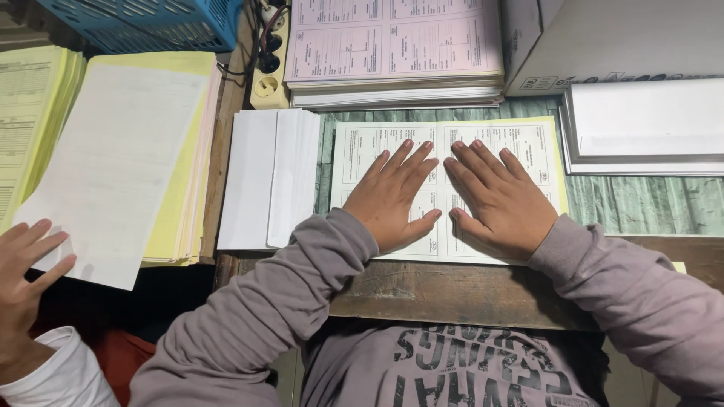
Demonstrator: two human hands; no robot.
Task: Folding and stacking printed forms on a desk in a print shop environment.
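While both our hands press flat, left hand (394, 197) and right hand (501, 200) open, fingers spread, on form stack (354, 154) at desk edge (452, 290): squaring step, we judge. Next needs grip on top sheet. White sheets (268, 177) left; pink forms (392, 45) beyond.

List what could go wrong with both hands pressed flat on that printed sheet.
The printed sheet overhangs the table's front edge, so pressure from the left hand or right hand might crease it. The loose white paper pile alongside is fanned and could slide. Another person's hand works close by.
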